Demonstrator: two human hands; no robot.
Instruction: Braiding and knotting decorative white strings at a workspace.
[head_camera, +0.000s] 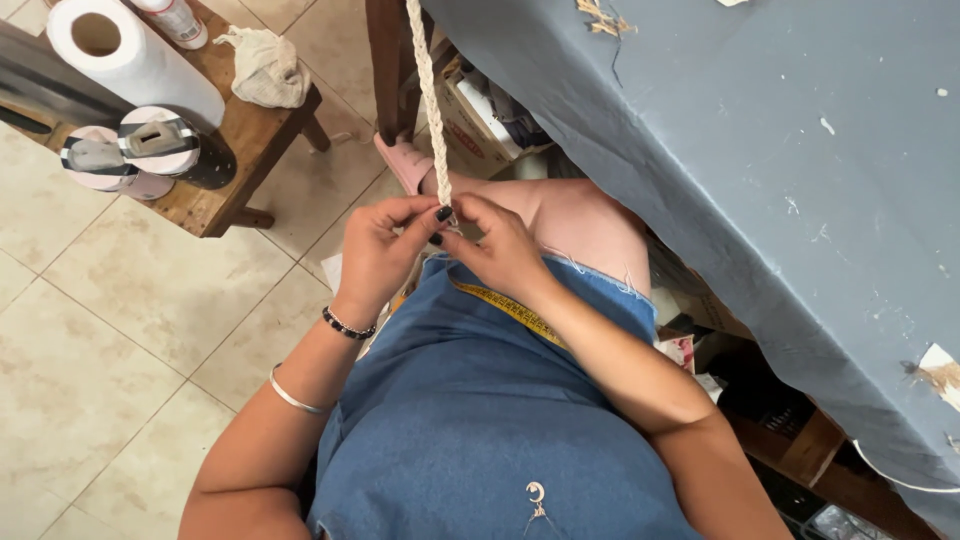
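Observation:
A braided cream cord (430, 100) runs taut from the top of the view down to my lap. My left hand (378, 252) and my right hand (502, 248) meet at its lower end, fingertips pinching the strands together. Dark-painted nails show at the pinch point. A yellow measuring tape (512, 312) lies across my blue denim skirt just under my right wrist. My left wrist carries a dark bead bracelet and a thin silver bangle further up the forearm.
A table under a blue-grey cloth (780, 170) with cord scraps fills the right side. At upper left stands a low wooden stool (250, 130) bearing a paper towel roll (130, 60), tape rolls (150, 150) and a crumpled cloth (265, 68). Boxes sit under the table; tiled floor lies left.

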